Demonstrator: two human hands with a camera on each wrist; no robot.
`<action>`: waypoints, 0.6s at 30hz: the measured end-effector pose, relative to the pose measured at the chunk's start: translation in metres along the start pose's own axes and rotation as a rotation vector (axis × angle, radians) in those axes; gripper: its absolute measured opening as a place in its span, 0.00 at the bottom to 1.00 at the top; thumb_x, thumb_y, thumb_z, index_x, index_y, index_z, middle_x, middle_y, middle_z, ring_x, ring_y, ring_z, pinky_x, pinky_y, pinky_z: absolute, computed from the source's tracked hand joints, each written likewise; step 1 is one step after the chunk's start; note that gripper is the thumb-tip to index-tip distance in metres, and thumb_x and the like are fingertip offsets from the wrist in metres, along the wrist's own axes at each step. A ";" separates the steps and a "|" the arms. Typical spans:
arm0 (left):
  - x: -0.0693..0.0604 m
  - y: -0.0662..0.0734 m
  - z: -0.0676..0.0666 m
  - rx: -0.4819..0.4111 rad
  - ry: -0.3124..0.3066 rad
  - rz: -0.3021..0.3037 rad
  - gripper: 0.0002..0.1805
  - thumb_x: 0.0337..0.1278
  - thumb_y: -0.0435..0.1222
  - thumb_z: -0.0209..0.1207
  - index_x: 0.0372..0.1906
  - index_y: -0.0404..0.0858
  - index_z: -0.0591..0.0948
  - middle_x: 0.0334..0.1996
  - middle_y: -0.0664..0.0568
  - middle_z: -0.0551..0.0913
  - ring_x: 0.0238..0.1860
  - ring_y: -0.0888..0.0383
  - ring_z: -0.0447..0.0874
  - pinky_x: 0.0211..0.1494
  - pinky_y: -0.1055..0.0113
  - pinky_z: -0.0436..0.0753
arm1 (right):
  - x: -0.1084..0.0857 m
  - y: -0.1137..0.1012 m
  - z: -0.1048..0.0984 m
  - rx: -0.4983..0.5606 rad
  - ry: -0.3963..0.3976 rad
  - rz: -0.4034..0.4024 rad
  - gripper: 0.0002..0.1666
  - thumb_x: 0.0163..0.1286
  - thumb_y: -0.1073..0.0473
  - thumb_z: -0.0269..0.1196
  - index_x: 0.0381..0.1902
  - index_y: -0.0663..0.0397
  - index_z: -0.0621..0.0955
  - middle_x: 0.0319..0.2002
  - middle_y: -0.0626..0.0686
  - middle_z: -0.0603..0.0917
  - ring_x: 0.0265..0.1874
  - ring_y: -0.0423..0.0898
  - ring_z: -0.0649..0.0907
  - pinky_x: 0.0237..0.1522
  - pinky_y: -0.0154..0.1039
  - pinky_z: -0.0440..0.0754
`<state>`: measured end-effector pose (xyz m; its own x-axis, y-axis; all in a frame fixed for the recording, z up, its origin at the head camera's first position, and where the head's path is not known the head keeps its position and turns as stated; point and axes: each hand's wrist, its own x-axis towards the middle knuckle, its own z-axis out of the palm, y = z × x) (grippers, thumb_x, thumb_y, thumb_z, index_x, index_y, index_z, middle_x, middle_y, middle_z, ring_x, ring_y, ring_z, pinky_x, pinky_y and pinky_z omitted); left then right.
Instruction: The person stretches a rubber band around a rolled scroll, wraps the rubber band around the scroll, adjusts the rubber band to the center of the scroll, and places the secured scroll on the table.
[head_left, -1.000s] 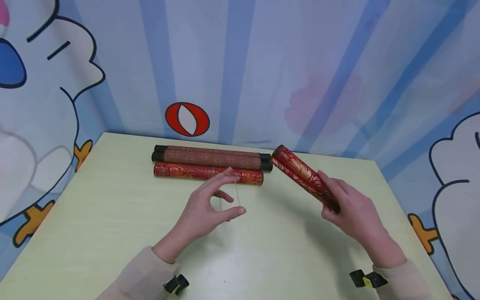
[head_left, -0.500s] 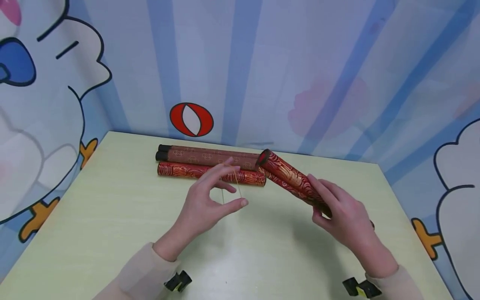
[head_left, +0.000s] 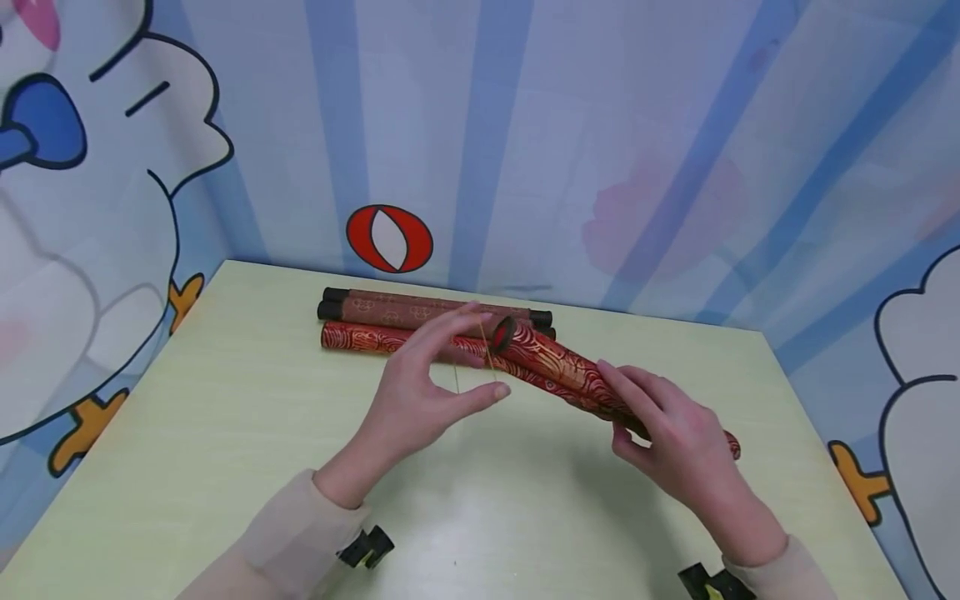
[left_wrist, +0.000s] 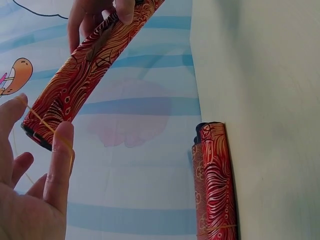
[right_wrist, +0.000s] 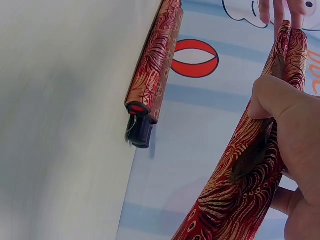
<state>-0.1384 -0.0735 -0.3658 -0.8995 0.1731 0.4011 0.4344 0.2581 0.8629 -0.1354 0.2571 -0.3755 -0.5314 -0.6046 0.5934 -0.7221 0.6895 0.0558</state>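
My right hand grips a red-and-gold patterned scroll, which looks like two rolls side by side with a crease between them in the right wrist view. It is held tilted above the table, its far end towards my left hand. A thin yellowish rubber band is stretched between the spread thumb and fingers of that left hand. In the left wrist view the band crosses in front of the scroll's end; whether the end is inside the loop I cannot tell.
On the pale table, near its back edge, lie another red patterned scroll and brown patterned rolls with black ends. A band crosses the lying red scroll. Behind stands a blue striped cartoon backdrop.
My right hand has moved left and slightly down, bringing the scroll's end from apart up to the rubber band. The left hand stays spread with the band, nearly in place.
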 end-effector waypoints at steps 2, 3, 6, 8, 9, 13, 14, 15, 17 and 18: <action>0.001 0.000 0.000 0.012 0.000 0.005 0.38 0.56 0.43 0.80 0.73 0.54 0.79 0.77 0.59 0.73 0.69 0.57 0.80 0.67 0.42 0.82 | 0.001 -0.002 0.000 -0.003 -0.005 -0.004 0.52 0.48 0.66 0.75 0.76 0.52 0.76 0.55 0.61 0.86 0.44 0.59 0.89 0.28 0.55 0.90; 0.001 0.000 0.000 0.021 0.001 0.010 0.39 0.56 0.43 0.80 0.73 0.54 0.79 0.76 0.58 0.74 0.73 0.57 0.76 0.71 0.40 0.78 | 0.001 -0.003 0.000 -0.003 -0.007 -0.007 0.52 0.48 0.66 0.75 0.76 0.52 0.76 0.55 0.61 0.86 0.44 0.59 0.89 0.28 0.55 0.90; 0.002 0.000 0.001 0.027 -0.003 0.022 0.39 0.56 0.42 0.80 0.74 0.53 0.79 0.75 0.58 0.76 0.77 0.55 0.71 0.73 0.37 0.75 | 0.002 -0.005 0.001 -0.003 -0.010 -0.017 0.52 0.48 0.66 0.75 0.76 0.52 0.76 0.54 0.61 0.86 0.44 0.59 0.89 0.27 0.54 0.90; 0.003 0.000 0.001 0.023 -0.005 0.026 0.40 0.55 0.41 0.80 0.74 0.53 0.79 0.74 0.59 0.77 0.76 0.55 0.71 0.73 0.38 0.75 | 0.002 -0.006 0.002 -0.002 -0.007 -0.022 0.51 0.48 0.66 0.74 0.75 0.52 0.77 0.54 0.60 0.86 0.44 0.58 0.89 0.26 0.54 0.90; 0.003 0.000 0.000 0.023 -0.006 0.027 0.40 0.55 0.41 0.80 0.74 0.53 0.79 0.74 0.59 0.77 0.76 0.55 0.72 0.72 0.38 0.76 | 0.002 -0.007 0.002 -0.002 -0.007 -0.022 0.51 0.49 0.65 0.74 0.75 0.52 0.77 0.54 0.60 0.86 0.44 0.58 0.89 0.27 0.53 0.90; 0.004 0.001 0.000 0.031 -0.012 0.042 0.40 0.55 0.41 0.80 0.74 0.53 0.79 0.73 0.60 0.78 0.75 0.56 0.73 0.72 0.40 0.77 | 0.002 -0.008 0.003 0.004 -0.005 -0.028 0.51 0.48 0.66 0.74 0.76 0.52 0.77 0.54 0.59 0.86 0.44 0.57 0.88 0.26 0.52 0.89; 0.004 0.001 0.000 0.036 -0.015 0.045 0.40 0.55 0.41 0.80 0.74 0.53 0.79 0.73 0.60 0.78 0.75 0.57 0.73 0.73 0.41 0.77 | 0.002 -0.008 0.003 0.005 -0.005 -0.030 0.51 0.48 0.66 0.74 0.76 0.52 0.77 0.54 0.59 0.86 0.44 0.57 0.88 0.26 0.52 0.89; 0.004 0.001 0.000 0.041 -0.018 0.049 0.40 0.55 0.41 0.80 0.74 0.53 0.79 0.73 0.60 0.78 0.75 0.57 0.73 0.73 0.41 0.76 | 0.002 -0.009 0.004 0.006 -0.004 -0.032 0.51 0.48 0.66 0.74 0.76 0.51 0.77 0.54 0.59 0.86 0.44 0.57 0.88 0.26 0.52 0.89; 0.005 0.001 0.000 0.051 -0.025 0.054 0.40 0.55 0.41 0.80 0.74 0.52 0.79 0.72 0.60 0.79 0.74 0.57 0.74 0.74 0.42 0.75 | 0.003 -0.009 0.004 0.009 0.000 -0.035 0.52 0.48 0.66 0.73 0.76 0.51 0.77 0.54 0.59 0.86 0.44 0.56 0.88 0.26 0.51 0.89; 0.006 0.001 0.000 0.055 -0.029 0.055 0.40 0.55 0.42 0.80 0.74 0.52 0.79 0.72 0.60 0.79 0.74 0.57 0.74 0.74 0.41 0.76 | 0.003 -0.009 0.004 0.009 0.000 -0.037 0.52 0.48 0.66 0.73 0.76 0.51 0.77 0.54 0.59 0.86 0.44 0.56 0.88 0.26 0.51 0.89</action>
<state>-0.1430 -0.0724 -0.3628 -0.8728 0.2156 0.4379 0.4859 0.2995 0.8211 -0.1321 0.2473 -0.3780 -0.5041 -0.6294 0.5914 -0.7453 0.6630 0.0704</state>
